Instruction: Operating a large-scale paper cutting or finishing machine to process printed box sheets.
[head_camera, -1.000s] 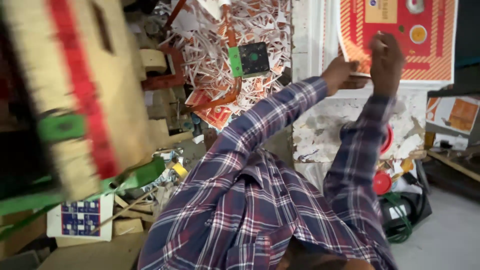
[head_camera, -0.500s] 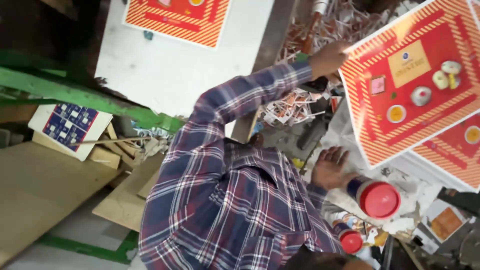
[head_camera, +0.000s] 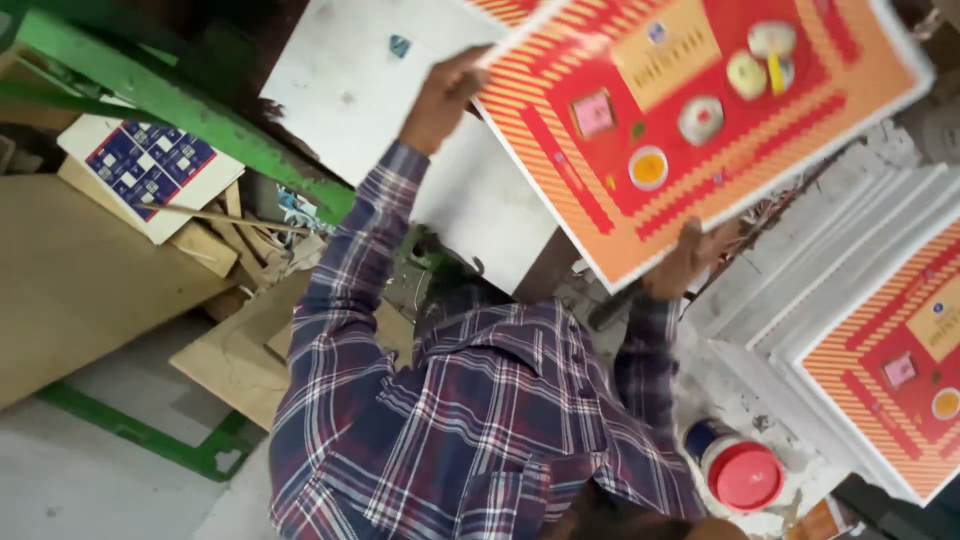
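Printed orange-and-red sheet (head_camera: 690, 120) is held up, long axis running ten to four o'clock; left hand (head_camera: 440, 95) clamps its ten o'clock corner, right hand (head_camera: 685, 262) pinches the six o'clock edge

A large printed sheet (head_camera: 690, 120) fills the upper right of the frame, held up off the stack and tilted, its lower edge running diagonally. It is orange with fine striped borders around a red field, a tan panel near its top and small round pictures of dishes. One corner is blurred at the top centre.
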